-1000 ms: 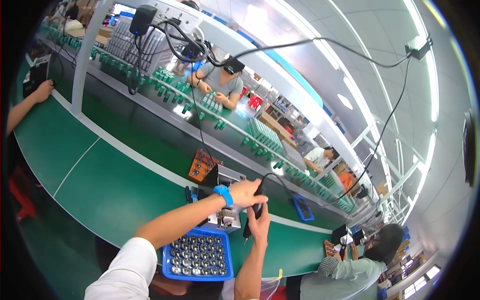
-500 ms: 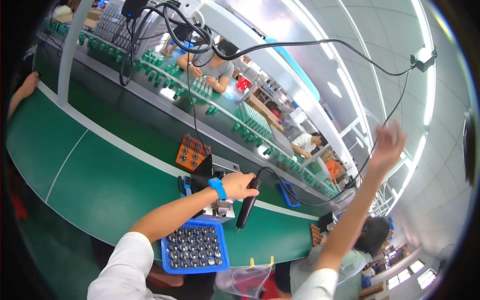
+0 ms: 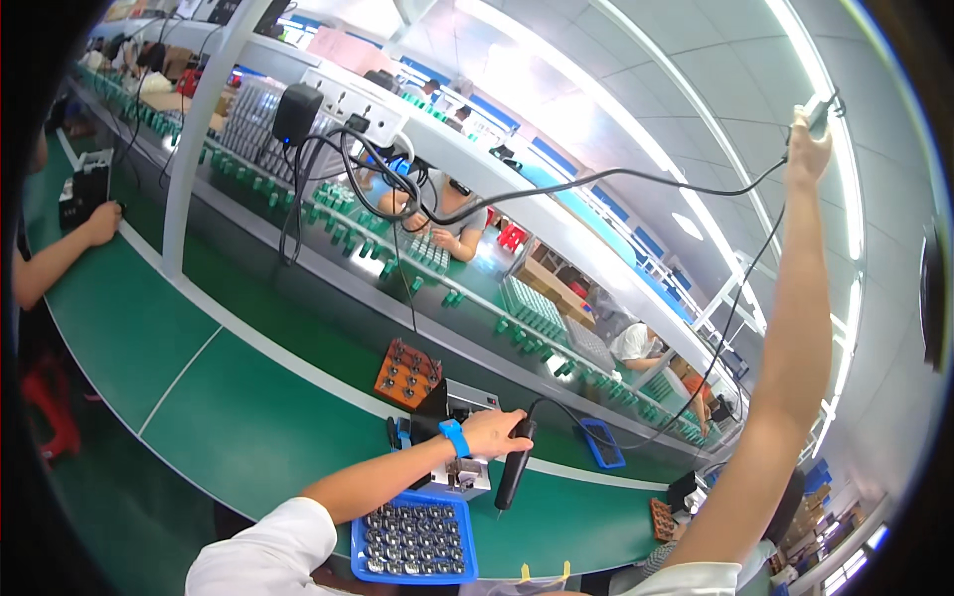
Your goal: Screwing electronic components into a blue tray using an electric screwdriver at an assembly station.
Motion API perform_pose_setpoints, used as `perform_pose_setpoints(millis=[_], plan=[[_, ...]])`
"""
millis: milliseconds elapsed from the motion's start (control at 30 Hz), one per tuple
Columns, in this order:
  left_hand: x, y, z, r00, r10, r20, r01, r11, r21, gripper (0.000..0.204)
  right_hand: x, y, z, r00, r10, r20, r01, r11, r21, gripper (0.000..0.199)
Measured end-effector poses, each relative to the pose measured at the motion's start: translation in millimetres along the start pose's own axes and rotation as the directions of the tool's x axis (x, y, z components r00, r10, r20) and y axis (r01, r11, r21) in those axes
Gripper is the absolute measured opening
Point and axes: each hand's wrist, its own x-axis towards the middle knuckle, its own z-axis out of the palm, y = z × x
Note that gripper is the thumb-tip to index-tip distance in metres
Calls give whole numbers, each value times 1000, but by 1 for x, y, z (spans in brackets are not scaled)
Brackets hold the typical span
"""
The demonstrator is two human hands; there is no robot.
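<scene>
My left hand (image 3: 495,434), below a blue wristband (image 3: 454,437), is closed round the upper end of a black electric screwdriver (image 3: 514,467). The screwdriver tilts bit-down over the green bench. Under this hand and wrist stands a silver and black bench device (image 3: 463,479), partly hidden. High at the upper right, my right arm is stretched up. My right hand (image 3: 810,149) grips a small dark box (image 3: 821,111) where a black cable (image 3: 636,176) ends, near an overhead light bar. Its fingers are partly hidden.
A blue tray (image 3: 471,556) of several small metal parts sits at the bench's near edge. Behind the device lies an orange fixture holding parts (image 3: 407,373); a blue tray (image 3: 602,444) is to the right. A metal post (image 3: 191,169) rises at left. Other people work around.
My right hand has risen from below the overhead box and now holds it. My left hand keeps the screwdriver. The view has shifted, so the bench appears lower and further right.
</scene>
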Motion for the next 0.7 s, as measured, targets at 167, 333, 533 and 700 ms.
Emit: perform_pose_setpoints(millis=[167, 333, 533, 700], plan=[[4, 4, -3, 1000, 8, 8, -8, 1000, -17, 66, -30, -5, -9, 994, 8, -110, -27, 985, -169, 82], [3, 7, -6, 1000, -9, 29, 10, 1000, -20, 65, -28, -3, -15, 999, 25, -36, -31, 982, -189, 79], [4, 1, -2, 1000, -2, 2, 2, 1000, 0, 65, -28, -13, -18, 995, 71, 64, -57, 978, -201, 80], [4, -1, 0, 999, 11, -33, -11, 1000, -1, 66, -26, -12, -20, 1000, 25, 17, -18, 951, -308, 79]])
